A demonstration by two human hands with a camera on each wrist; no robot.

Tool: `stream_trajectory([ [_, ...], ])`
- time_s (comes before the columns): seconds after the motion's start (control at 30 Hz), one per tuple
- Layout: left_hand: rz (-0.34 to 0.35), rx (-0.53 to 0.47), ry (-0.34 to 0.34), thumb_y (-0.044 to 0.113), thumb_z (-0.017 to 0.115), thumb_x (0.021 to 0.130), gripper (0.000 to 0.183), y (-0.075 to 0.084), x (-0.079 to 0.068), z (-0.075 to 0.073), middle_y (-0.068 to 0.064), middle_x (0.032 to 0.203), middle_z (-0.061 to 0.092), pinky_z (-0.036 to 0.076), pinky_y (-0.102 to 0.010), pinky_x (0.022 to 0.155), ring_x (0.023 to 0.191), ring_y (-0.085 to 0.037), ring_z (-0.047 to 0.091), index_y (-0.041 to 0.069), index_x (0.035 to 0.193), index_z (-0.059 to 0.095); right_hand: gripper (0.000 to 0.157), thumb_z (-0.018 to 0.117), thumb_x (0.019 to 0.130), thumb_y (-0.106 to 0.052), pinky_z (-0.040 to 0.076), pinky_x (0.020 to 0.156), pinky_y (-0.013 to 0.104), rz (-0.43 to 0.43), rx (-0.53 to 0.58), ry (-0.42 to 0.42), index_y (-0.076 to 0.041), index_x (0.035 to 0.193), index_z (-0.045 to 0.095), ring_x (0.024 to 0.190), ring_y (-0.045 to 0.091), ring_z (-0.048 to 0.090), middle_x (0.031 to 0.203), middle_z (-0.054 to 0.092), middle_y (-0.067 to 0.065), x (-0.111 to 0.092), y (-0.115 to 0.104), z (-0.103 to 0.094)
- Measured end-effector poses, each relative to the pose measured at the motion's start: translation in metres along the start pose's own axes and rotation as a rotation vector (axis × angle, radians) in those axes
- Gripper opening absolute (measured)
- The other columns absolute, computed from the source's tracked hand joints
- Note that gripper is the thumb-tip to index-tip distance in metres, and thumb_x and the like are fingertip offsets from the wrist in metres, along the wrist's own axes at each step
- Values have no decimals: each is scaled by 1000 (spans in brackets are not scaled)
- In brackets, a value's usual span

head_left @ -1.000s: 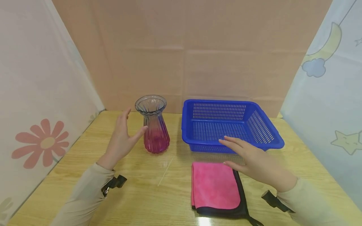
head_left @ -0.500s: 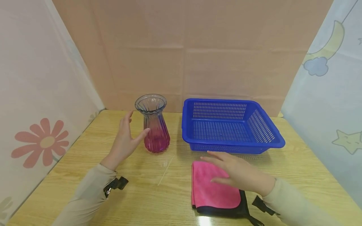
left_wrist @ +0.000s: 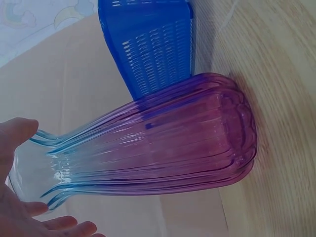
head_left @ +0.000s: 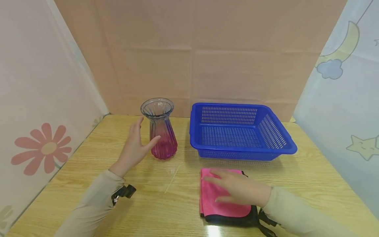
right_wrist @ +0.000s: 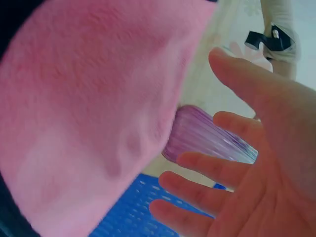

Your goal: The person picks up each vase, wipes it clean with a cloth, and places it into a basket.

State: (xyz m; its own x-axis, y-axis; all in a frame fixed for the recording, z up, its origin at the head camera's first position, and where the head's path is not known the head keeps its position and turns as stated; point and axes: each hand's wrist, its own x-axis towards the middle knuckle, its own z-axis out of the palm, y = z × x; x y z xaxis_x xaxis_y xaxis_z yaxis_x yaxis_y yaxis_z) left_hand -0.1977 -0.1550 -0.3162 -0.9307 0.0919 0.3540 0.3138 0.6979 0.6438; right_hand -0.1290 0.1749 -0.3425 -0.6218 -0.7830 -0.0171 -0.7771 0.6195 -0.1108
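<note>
No grasp: fingers extended, empty — the right hand (head_left: 238,188) has shifted above the folded pink cloth (head_left: 223,210), within reach; the left hand (head_left: 133,149) flanks the ribbed glass vase (head_left: 167,142).

The cloth (head_left: 211,197) is pink (black-edged), the vase (head_left: 166,141) bluish over magenta.

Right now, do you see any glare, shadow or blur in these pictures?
Head view: bright glare on the table just below the pink cloth, soft shadow around the base of the blue basket, right hand looking slightly blurred; left wrist view: pale reflections along the vase; right wrist view: the cloth looks soft, fine texture mostly indistinct.
</note>
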Motion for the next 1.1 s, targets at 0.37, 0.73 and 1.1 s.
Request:
stream_trajectory([
  [0.37, -18, 33, -27, 43, 61, 88, 89, -2, 1, 5, -25, 150, 20, 30, -58, 110, 136, -42, 28, 5, 149, 8, 60, 68, 82, -38, 53, 91, 45, 26, -17, -105, -24, 137, 46, 124, 29, 52, 136, 52, 14, 8, -6, 13],
  [0.73, -11, 21, -56, 43, 60, 88, 89, -6, 4, 9, -25, 151, 19, 28, -58, 112, 139, -41, 24, 2, 148, 9, 55, 69, 81, -39, 50, 97, 43, 46, -15, -125, -27, 132, 52, 121, 32, 52, 135, 51, 13, 15, -9, 17],
  [1.1, -41, 3, -80, 40, 59, 90, 87, -7, 10, 16, -25, 152, 19, 37, -56, 106, 134, -41, 33, 1, 148, 7, 52, 70, 79, -38, 53, 90, 43, 56, -37, -122, -30, 128, 55, 113, 33, 54, 126, 53, 9, 18, -10, 20],
])
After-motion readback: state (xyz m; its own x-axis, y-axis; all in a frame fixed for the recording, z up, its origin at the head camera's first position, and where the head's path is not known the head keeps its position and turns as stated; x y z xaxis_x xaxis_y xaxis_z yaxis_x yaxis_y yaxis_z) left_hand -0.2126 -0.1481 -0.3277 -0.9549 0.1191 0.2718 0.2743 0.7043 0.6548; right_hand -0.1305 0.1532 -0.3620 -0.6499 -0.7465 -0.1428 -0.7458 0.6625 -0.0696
